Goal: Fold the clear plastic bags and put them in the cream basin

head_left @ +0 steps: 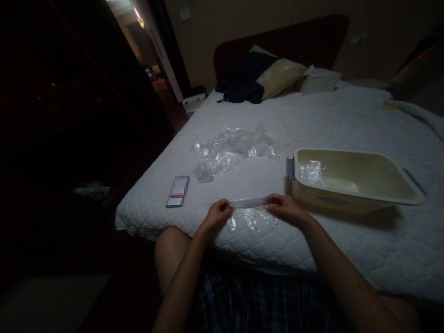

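Note:
A see-through plastic bag (pixel 250 219) is stretched between my two hands at the front edge of the bed. Its upper edge forms a flat, whitish strip. My left hand (pixel 219 212) pinches the left end of that strip, and my right hand (pixel 283 208) pinches the right end. Below the strip the shiny film hangs against the quilted cover. Beyond my hands lies a loose pile of crumpled see-through plastic bags (pixel 236 147). Right of my right hand stands a cream plastic bin (pixel 360 203) with grey handle clips, and some plastic film (pixel 312 172) lies inside at its left end.
A blurred-out phone-like object (pixel 178 191) lies on the white quilted bed (pixel 333 120), left of my hands. Dark clothing (pixel 244 81), a beige pillow (pixel 282 76) and a whitish box (pixel 319 82) are near the headboard (pixel 312 39). A doorway opens at the back left.

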The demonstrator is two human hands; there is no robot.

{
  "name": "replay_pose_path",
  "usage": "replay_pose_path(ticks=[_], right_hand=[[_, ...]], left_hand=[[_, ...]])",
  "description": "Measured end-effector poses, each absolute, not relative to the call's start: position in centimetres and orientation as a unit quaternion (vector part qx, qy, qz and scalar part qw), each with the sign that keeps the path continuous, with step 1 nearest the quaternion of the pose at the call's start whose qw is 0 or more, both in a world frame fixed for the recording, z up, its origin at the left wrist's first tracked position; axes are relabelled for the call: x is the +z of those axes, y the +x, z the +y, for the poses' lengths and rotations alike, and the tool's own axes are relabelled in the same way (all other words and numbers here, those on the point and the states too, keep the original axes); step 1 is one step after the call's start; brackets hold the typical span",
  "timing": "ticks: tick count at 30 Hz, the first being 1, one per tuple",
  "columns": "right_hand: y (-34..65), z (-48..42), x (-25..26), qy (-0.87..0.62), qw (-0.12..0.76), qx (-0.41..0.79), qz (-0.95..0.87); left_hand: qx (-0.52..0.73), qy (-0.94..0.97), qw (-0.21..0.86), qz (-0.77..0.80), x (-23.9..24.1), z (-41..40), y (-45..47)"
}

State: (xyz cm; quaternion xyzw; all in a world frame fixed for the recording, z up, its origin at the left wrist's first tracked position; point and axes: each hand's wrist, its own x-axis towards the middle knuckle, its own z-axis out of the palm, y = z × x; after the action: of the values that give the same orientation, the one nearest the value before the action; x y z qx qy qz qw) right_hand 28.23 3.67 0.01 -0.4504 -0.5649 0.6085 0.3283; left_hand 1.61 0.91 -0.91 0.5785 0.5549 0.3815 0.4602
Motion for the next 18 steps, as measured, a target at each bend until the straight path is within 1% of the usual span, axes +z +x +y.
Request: replay_pose_path(ticks=[5, 8, 14, 18], right_hand=[[28.1, 3.9, -1.0, -0.466, 0.356, 0.524, -0.618], [28.0, 4.0, -1.4, -0.475, 0.369, 0.498, -0.625], [27.9, 3.9, -1.7, -0.493, 0.392, 0.457, -0.629], [28.1, 3.9, -1.9, -0.477, 0.412, 0.462, -0.624]], left_hand=[[0.354, 0.625, 0.472, 0.511, -1.0, 1.5, 0.3], [0.350, 0.629, 0.458, 0.521, -1.3, 1.5, 0.3], [0.410, 0.614, 0.400, 0.543, -2.3, 1.4, 1.2], [0.453, 0.625, 0.362, 0.523, -2.0, 1.5, 1.4]])
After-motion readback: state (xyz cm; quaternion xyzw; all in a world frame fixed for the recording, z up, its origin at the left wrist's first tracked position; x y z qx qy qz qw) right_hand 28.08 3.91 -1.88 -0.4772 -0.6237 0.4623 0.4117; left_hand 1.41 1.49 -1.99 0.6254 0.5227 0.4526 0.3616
